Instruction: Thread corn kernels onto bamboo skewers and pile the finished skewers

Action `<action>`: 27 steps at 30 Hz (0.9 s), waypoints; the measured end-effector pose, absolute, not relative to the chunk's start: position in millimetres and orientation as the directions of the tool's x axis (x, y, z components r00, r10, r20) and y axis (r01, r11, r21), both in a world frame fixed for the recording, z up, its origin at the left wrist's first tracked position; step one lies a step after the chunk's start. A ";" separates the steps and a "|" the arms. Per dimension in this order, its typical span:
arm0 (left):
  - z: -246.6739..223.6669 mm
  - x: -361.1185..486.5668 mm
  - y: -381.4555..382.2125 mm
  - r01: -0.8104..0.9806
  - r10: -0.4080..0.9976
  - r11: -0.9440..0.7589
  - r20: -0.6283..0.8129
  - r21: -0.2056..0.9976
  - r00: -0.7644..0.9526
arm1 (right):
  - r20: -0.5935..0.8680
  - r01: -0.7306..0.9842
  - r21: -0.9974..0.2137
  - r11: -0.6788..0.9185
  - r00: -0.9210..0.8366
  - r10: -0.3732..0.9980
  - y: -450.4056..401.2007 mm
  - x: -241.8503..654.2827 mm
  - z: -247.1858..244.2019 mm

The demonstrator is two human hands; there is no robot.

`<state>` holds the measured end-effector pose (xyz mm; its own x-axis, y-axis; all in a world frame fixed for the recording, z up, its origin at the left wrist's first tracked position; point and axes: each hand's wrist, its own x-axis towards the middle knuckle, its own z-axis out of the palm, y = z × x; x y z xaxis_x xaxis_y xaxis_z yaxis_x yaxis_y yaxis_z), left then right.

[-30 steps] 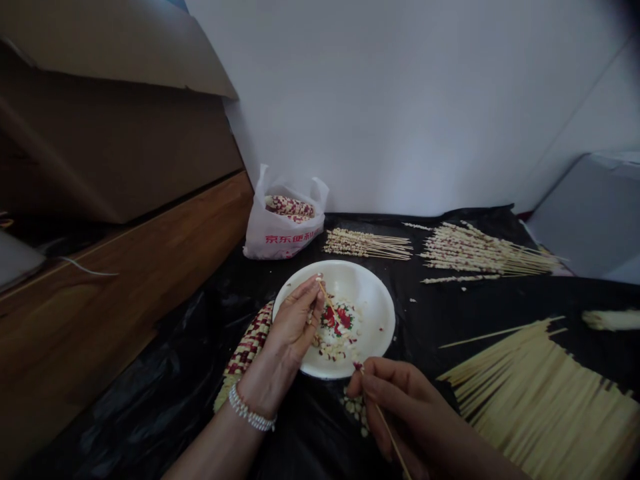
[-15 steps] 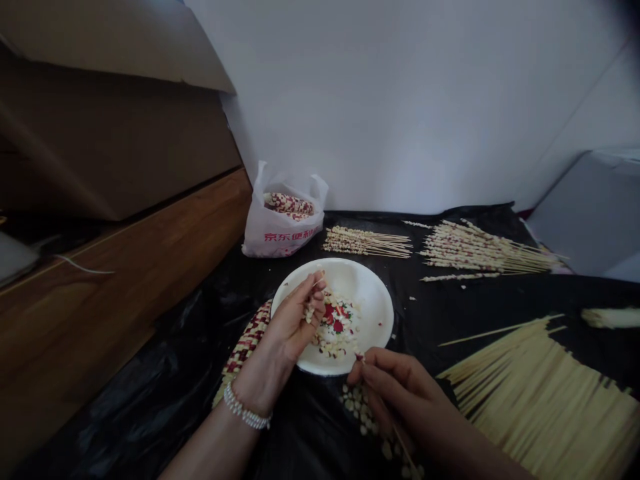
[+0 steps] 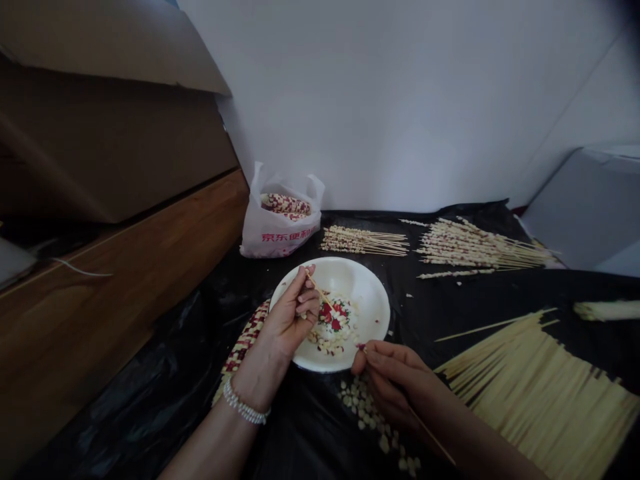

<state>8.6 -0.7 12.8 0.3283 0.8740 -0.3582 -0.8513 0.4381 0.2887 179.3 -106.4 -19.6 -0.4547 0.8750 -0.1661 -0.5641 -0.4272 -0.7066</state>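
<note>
Left hand pinching thin stick over bowl; right hand pinching skewer near bowl's near rim, dark red kernel showing at fingertips. Skewer probably handling light, stiff, snappable; kernel likely slippery; gripping shaft close behind tip looking best.

One left hand, one right hand, two held sticks, one basin, one plastic bag, two groups of threaded skewers, one spread of bare sticks, kernels beyond counting
</note>
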 end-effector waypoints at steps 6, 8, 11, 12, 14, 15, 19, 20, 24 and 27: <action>15.8 11.1 -1.3 -0.805 0.894 0.397 -0.386 0.441 0.229 | -0.153 -0.578 -0.704 -0.412 -0.444 0.883 -105.2 178.5 -20.1; 16.4 11.8 -1.4 -0.795 0.895 0.396 -0.386 0.460 0.223 | -0.153 -0.575 -0.708 -0.411 -0.443 0.883 -105.1 177.8 -19.1; 18.1 12.1 -1.6 -0.772 0.893 0.410 -0.386 0.486 0.231 | -0.160 -0.563 -0.719 -0.407 -0.435 0.886 -105.5 177.8 -19.3; 19.0 12.1 -1.9 -0.762 0.890 0.420 -0.389 0.494 0.238 | -0.162 -0.557 -0.727 -0.402 -0.429 0.889 -105.7 177.9 -19.9; 21.3 12.1 -2.7 -0.744 0.884 0.435 -0.396 0.507 0.247 | -0.172 -0.531 -0.753 -0.388 -0.410 0.896 -106.4 177.8 -21.1; 22.5 12.0 -3.3 -0.738 0.883 0.439 -0.400 0.513 0.248 | -0.175 -0.515 -0.769 -0.379 -0.401 0.899 -106.8 177.6 -21.4; 25.7 11.5 -5.0 -0.717 0.882 0.445 -0.400 0.537 0.249 | -0.186 -0.447 -0.822 -0.353 -0.375 0.908 -108.8 175.2 -18.2; 25.9 11.4 -5.2 -0.710 0.883 0.447 -0.396 0.544 0.253 | -0.192 -0.426 -0.836 -0.346 -0.363 0.912 -109.4 174.4 -16.7; 24.7 12.6 -6.9 -0.682 0.885 0.452 -0.389 0.575 0.258 | -0.205 -0.352 -0.881 -0.317 -0.319 0.925 -110.7 172.6 -13.6; 23.0 16.2 -11.1 -0.653 0.873 0.479 -0.397 0.586 0.283 | -0.198 -0.335 -0.893 -0.300 -0.306 0.931 -110.0 173.7 -14.8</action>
